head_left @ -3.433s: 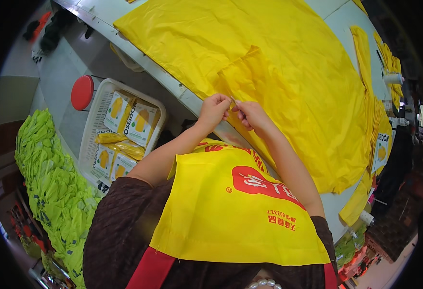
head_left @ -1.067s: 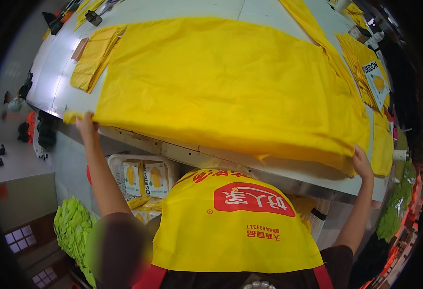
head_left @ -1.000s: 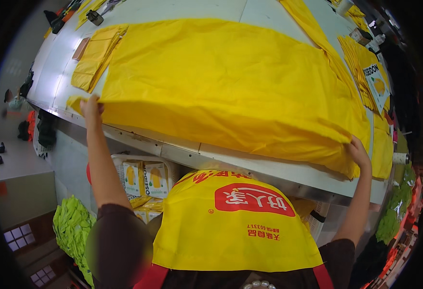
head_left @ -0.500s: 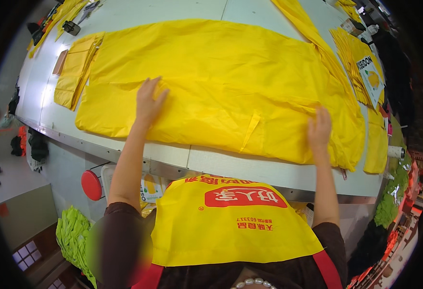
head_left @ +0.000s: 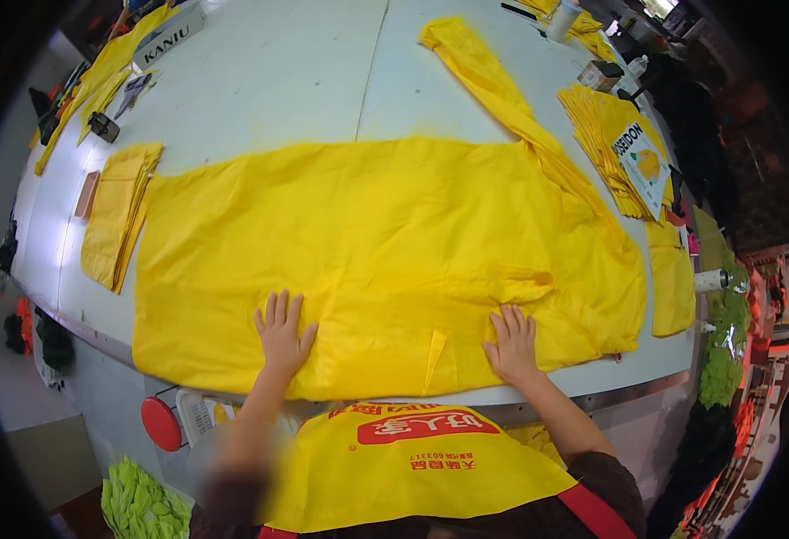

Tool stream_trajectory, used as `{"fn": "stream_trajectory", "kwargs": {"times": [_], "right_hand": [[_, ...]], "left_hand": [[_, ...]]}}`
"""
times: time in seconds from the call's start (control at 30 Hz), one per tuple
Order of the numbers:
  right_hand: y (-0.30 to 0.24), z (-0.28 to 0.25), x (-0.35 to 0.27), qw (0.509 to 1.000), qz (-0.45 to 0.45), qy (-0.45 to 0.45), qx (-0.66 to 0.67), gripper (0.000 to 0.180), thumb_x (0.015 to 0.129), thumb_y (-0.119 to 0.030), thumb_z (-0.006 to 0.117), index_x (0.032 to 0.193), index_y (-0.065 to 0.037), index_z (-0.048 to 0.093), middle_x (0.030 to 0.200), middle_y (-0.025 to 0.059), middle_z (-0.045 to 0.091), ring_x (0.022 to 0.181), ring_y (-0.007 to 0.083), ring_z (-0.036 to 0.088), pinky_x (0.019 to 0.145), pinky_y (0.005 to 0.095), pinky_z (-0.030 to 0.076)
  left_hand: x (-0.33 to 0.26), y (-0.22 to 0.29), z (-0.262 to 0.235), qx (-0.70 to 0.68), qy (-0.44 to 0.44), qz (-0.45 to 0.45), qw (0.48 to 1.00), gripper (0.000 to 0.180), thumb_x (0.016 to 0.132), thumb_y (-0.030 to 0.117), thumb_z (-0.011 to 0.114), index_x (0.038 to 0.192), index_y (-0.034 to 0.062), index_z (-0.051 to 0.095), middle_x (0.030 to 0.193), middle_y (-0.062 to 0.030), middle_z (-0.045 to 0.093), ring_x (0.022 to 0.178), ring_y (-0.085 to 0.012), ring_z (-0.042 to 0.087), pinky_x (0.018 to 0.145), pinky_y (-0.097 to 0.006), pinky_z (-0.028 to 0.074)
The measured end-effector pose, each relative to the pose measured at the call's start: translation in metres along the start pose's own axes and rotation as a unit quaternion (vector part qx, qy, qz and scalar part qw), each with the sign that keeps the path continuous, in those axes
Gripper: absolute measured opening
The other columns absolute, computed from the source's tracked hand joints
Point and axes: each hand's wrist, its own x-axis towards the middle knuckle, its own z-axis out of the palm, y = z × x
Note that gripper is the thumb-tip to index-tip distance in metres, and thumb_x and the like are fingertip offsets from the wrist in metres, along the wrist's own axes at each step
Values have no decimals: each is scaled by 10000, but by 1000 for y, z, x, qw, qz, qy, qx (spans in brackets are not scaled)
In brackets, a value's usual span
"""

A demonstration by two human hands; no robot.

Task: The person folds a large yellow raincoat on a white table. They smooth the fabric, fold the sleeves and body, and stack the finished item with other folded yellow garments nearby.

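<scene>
A large yellow raincoat-like garment (head_left: 340, 216) lies spread across the table in front of me, its near edge at the table's front edge. One long sleeve (head_left: 480, 76) stretches away at the far right. My left hand (head_left: 284, 337) rests flat on the near part of the cloth, fingers apart. My right hand (head_left: 513, 343) lies on it farther right with spread fingers, just below a raised fold (head_left: 529, 286). A narrow yellow strap (head_left: 435, 359) lies on the cloth between the two hands. Neither hand grips anything.
Folded yellow garments (head_left: 120, 216) lie at the left beside a brown block (head_left: 87, 195). At the right is a fanned yellow stack (head_left: 596, 153) with a printed card (head_left: 643, 166) on top. A grey box (head_left: 170, 36) stands far left. A red round stool (head_left: 161, 424) is below the table.
The garment has come toward me, up to the table's front edge. Both hands are nearer me, and my right hand has moved left. The view has shifted, showing more of the far table.
</scene>
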Motion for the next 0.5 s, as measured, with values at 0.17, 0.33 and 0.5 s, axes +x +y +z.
{"fn": "stream_trajectory", "kwargs": {"times": [0.17, 0.33, 0.5], "right_hand": [[12, -58, 71, 989, 35, 6, 141, 259, 782, -261, 611, 880, -21, 623, 865, 139, 639, 807, 293, 616, 698, 395, 487], [50, -68, 250, 979, -39, 136, 144, 324, 783, -180, 600, 1044, 10, 576, 1045, 193, 592, 982, 335, 555, 853, 386, 444], [111, -32, 424, 962, -22, 265, 63, 386, 766, -122, 593, 1126, 0, 526, 1134, 185, 545, 1065, 355, 497, 897, 393, 415]], "left_hand": [[41, -1, -2, -137, 31, -30, 990, 402, 800, 279, 595, 1119, 40, 538, 1093, -142, 533, 1062, -299, 466, 911, -466, 300], [179, 52, 31, -158, 88, 79, 980, 404, 812, 270, 598, 1143, 46, 533, 1145, -156, 528, 1080, -325, 468, 929, -465, 328], [275, 107, 78, -80, 39, 146, 985, 537, 831, 421, 525, 1265, 111, 456, 1322, -149, 416, 1258, -315, 334, 1002, -542, 225]]}}
